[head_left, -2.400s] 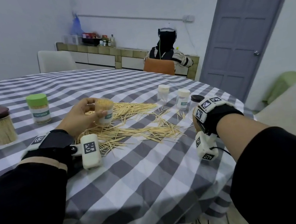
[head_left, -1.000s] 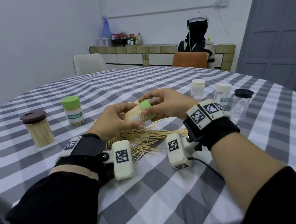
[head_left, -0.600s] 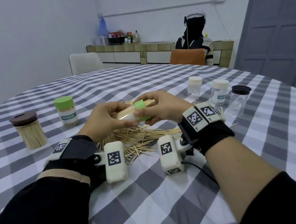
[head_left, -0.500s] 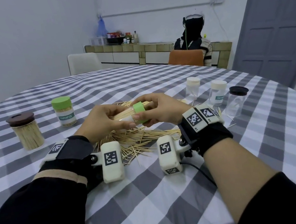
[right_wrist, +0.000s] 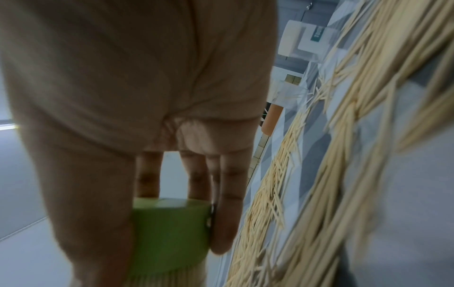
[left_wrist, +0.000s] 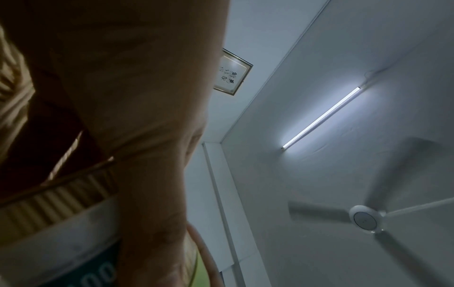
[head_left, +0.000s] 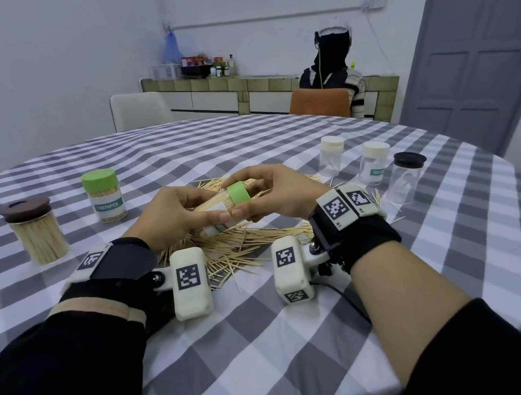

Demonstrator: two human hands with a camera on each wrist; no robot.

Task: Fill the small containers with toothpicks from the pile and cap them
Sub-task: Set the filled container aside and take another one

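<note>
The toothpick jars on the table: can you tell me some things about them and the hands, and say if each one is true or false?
1. The right hand grips a green cap on the held container. True.
2. The left hand lies flat on the tablecloth. False: it holds the container's body above the toothpick pile.
3. The brown-lidded jar is full of toothpicks. True.
4. The black-lidded jar is packed full. False: it looks nearly empty.
5. The standing green-capped jar lies on its side. False: it stands upright, left of the hands.
</note>
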